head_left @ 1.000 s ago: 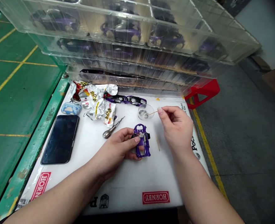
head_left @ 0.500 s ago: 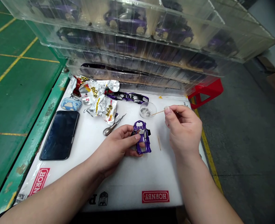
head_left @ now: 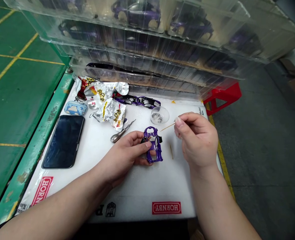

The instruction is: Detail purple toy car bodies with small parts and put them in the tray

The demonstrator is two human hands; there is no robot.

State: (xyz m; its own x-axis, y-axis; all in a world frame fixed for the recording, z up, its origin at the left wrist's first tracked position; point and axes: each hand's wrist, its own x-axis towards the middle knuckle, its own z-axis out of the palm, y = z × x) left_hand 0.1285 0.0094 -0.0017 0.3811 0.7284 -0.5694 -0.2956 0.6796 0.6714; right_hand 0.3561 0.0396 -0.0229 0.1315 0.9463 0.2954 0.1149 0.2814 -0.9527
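Observation:
My left hand is closed on a purple toy car body, thumb across its middle and fingers beneath. The body has open window and wheel gaps and a small black part at its right side. Between thumb and fingers my right hand pinches a toothpick, whose tip points left, just above the car body's upper right. Beyond the tip stands a small clear cup with greyish-white stuff at its bottom. A second toothpick lies on the white surface between my hands.
Stacked clear trays of purple car bodies rise at the back. More purple-and-black car bodies lie before them. At left are snack wrappers, a metal-handled pointed tool, a blue patterned case and a phone. A red bracket juts out right.
The toothpick's tip has left the cup and moved down and left toward the car body, with my right hand still pinching it. My left hand holds the body nearly still.

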